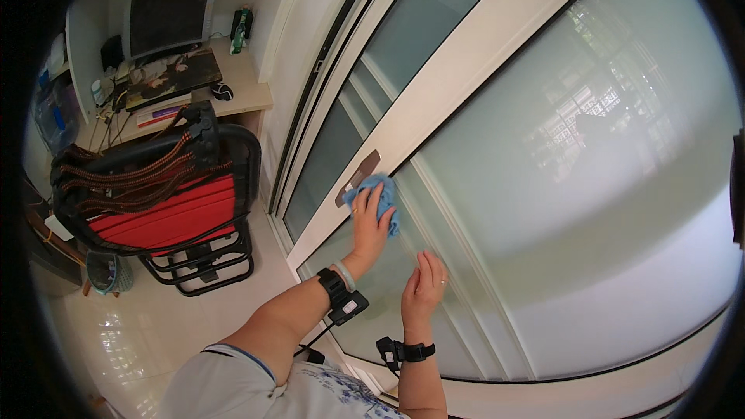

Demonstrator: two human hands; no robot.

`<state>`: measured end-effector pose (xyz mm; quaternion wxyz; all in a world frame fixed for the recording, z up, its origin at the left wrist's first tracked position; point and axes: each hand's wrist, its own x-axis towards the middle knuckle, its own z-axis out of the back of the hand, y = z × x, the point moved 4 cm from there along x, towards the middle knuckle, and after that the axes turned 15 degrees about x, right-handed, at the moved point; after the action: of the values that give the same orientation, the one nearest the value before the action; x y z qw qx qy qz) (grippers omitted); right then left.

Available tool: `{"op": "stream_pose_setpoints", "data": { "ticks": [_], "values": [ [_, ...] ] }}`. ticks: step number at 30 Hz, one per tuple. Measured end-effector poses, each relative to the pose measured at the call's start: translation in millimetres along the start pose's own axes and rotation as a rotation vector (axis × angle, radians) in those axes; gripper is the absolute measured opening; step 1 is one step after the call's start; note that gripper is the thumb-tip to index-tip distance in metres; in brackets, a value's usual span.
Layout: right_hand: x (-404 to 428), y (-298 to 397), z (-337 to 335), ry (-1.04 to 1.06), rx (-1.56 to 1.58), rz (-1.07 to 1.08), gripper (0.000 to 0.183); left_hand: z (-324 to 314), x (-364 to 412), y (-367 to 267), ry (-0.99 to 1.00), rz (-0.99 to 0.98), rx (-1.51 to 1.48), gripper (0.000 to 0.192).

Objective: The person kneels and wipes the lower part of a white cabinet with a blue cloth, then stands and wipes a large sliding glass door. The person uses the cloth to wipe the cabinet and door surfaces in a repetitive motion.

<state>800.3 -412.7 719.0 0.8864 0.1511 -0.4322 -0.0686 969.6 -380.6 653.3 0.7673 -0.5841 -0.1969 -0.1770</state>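
My left hand (368,227) presses a blue cloth (385,188) against the white frame (454,81) of a sliding door. The cloth is bunched under the fingers and overlaps the lower end of the recessed metal handle plate (366,166). Lower and to the right, my right hand (425,288) is empty, its fingers extended close together and the thumb a little apart. It is in front of the frosted glass panel (524,186); whether the fingertips touch the glass cannot be made out. Both wrists carry black strapped devices.
To the left stands a folding chair (163,209) with a red seat and black tubular frame. Behind it, a desk (250,93) holds a monitor (170,17), a mouse (222,91) and a green bottle (239,32). A mesh waste basket (109,272) sits on the tiled floor (157,337).
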Motion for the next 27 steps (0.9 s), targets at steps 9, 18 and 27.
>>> {"op": "stream_pose_setpoints", "data": {
  "ticks": [9,18,27],
  "values": [
    [14.2,2.1,-9.5,0.006,-0.005,0.029,0.033,23.2,107.7,-92.2,-0.163,-0.370,0.036,0.062],
    [17.0,-0.6,-23.0,0.015,-0.141,0.050,0.031,-12.5,53.3,-0.7,-0.019,-0.318,0.111,0.069],
    [14.8,-2.3,-28.5,0.039,-0.170,0.040,0.030,-24.8,-17.3,96.9,0.203,-0.151,0.179,0.065]
  ]
}}
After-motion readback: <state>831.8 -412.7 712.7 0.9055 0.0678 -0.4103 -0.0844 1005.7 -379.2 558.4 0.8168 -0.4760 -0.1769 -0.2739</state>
